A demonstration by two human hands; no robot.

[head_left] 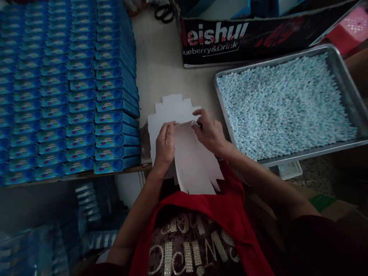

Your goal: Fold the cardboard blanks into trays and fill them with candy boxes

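A white cardboard box blank, partly folded up along its far end and left side, lies at the table's front edge and overhangs it toward my red apron. My left hand grips the blank's far left corner, thumb inside and fingers along the outer wall. At the far right corner, my right hand pinches a folded flap, with its index finger bent above. Beneath and beyond it lie more flat white box blanks. The undersides of both hands' grips are partly hidden.
Stacked rows of blue packs cover the left of the table. A metal tray of small pale-blue pellets stands right. Behind are a black printed carton, black-handled scissors and a pink basket.
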